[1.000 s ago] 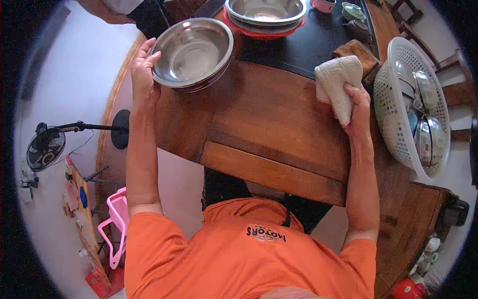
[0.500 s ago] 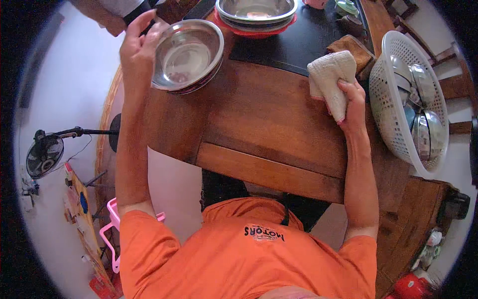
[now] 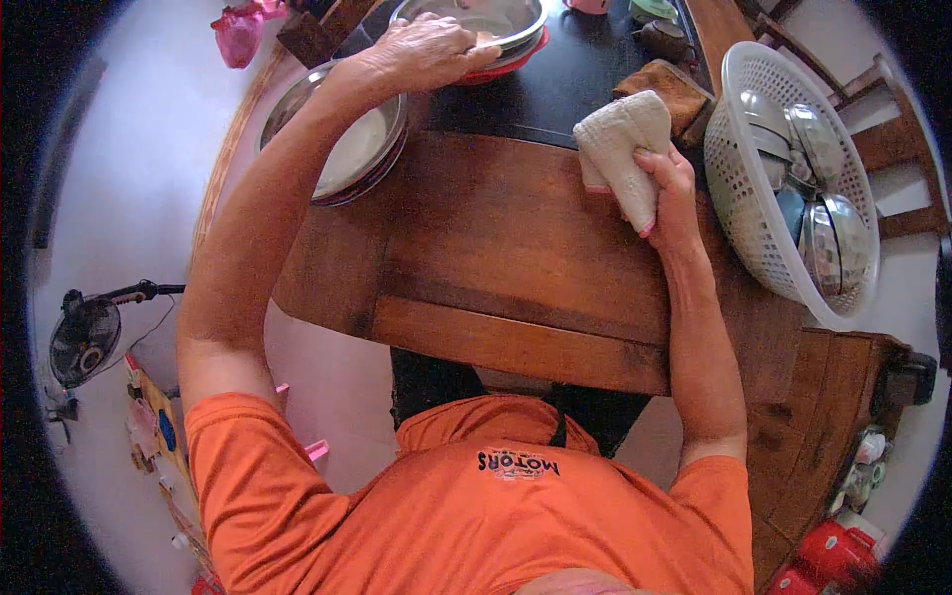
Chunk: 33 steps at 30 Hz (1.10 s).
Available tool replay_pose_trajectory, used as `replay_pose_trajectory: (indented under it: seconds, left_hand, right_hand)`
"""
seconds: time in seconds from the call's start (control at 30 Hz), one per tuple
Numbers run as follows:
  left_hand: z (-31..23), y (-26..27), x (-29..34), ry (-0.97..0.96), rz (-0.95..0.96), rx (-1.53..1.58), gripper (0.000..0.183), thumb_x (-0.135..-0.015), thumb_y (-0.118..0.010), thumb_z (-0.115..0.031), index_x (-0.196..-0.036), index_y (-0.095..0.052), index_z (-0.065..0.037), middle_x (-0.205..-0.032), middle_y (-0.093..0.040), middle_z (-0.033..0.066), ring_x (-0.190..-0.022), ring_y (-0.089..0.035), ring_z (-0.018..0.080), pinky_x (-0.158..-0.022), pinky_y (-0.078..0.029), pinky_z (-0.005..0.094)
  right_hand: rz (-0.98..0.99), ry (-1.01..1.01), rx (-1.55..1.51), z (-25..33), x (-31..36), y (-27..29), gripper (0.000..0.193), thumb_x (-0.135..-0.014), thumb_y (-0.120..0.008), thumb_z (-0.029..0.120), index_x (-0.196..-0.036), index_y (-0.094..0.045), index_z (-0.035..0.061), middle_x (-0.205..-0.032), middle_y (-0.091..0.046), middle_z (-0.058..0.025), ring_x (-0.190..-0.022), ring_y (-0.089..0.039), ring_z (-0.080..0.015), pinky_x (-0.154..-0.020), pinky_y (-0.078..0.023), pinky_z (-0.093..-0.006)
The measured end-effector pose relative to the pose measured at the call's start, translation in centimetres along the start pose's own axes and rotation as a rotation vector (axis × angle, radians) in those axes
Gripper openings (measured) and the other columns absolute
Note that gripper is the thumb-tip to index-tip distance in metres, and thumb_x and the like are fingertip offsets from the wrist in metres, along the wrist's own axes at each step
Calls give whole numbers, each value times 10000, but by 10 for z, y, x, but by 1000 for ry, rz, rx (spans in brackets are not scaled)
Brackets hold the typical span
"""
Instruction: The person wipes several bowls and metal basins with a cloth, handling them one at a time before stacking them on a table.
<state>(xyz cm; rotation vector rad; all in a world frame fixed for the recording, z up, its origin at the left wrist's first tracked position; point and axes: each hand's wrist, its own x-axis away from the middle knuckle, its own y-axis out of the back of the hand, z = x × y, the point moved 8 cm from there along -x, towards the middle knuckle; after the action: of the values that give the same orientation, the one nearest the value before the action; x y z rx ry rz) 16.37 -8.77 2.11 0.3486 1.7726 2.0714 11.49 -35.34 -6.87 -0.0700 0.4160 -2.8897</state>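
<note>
The white cloth, folded over, is in the right grip, whose fingers are clenched on its lower end; the rest stands up past the thumb, over the desk near the front edge of its black panel. I cannot tell whether it touches the wood.

The left grip is at the far metal bowl, fingers over its rim and thumb low at the near side; whether it grasps the bowl I cannot tell. A red basin shows under that bowl. The left forearm crosses above the near bowl, also metal, standing at the desk's left.

Just behind the white cloth lies a brown cloth. To the right, a white basket with holes in its wall holds shiny bowls. Farther back are a small dark pot and a pink cup. A black fan shows off to the left.
</note>
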Motion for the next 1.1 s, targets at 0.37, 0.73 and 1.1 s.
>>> replay_pose_trajectory:
  seconds: [0.37, 0.73, 1.1]
  left_hand:
    - [11, 26, -1, -50, -184, -153, 242, -916, -508, -272, -931, -626, -61, -900, -655, 156, -891, -640, 328, -765, -519, 440]
    - [-121, 113, 48, -133, -553, 274, 145, -870, -593, -141, -813, -528, -25, -811, -568, 161, -748, -597, 380, -635, -490, 441]
    - [-173, 78, 68, -199, -589, 864, 227, -911, -580, -161, -771, -481, -12, -694, -491, 168, -588, -511, 366, -532, -419, 409]
  right_hand:
    - [9, 12, 25, 5, 4, -8, 351, -831, -517, 159, -1121, -541, -37, -967, -611, -108, -771, -614, -151, -652, -529, -262]
    - [-60, 35, -104, 4, 1, 1, 376, -873, -504, 153, -1207, -502, -17, -1061, -597, -104, -884, -609, -184, -744, -527, -305]
    - [13, 94, -264, 11, 5, -1, 327, -941, -416, 219, -1183, -525, 28, -1100, -596, -79, -967, -583, -171, -862, -476, -318]
